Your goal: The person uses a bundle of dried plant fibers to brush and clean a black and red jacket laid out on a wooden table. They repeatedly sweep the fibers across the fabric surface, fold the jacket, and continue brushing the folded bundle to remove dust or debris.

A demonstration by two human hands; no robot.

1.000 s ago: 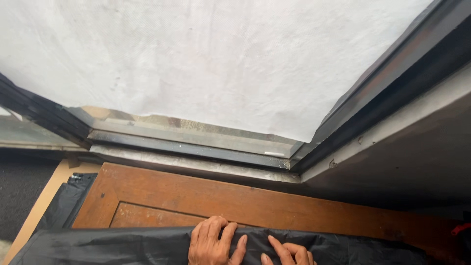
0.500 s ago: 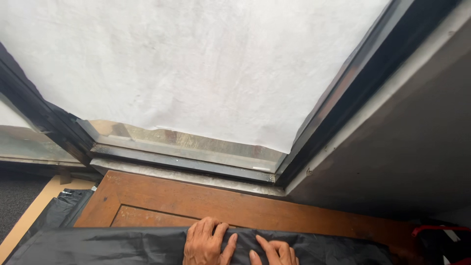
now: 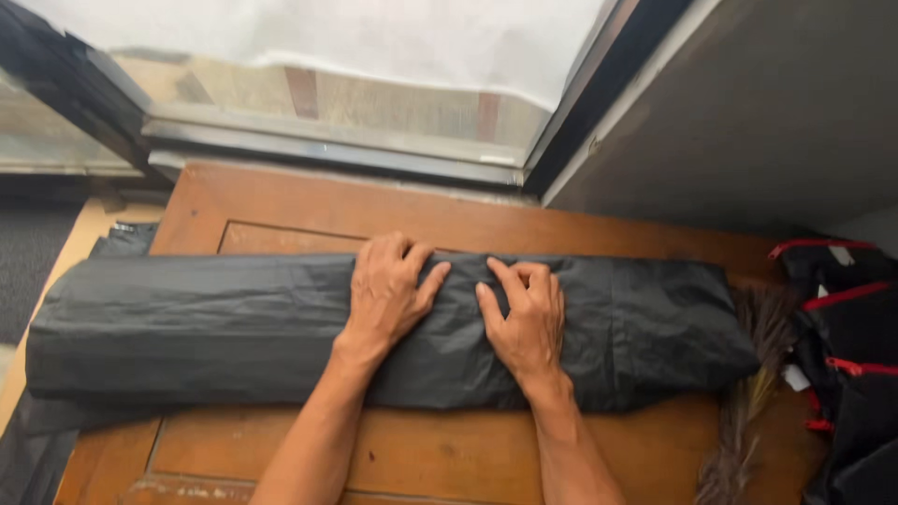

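Two hands: left hand [image 3: 388,290], right hand [image 3: 527,316] | black plastic roll [image 3: 206,327] | wooden panel [image 3: 449,454] | window [image 3: 327,103]

A long plastic bundle [image 3: 281,327] lies across the middle of the frame on a wooden panel [image 3: 449,449]. The left hand [image 3: 388,290] and right hand [image 3: 526,318] rest side by side on its centre (thumbs nearly touching). A window sill [image 3: 327,150] runs along the top, behind the panel. At the right edge sits a bag [image 3: 851,346], with a broom [image 3: 748,393] between bag and bundle.
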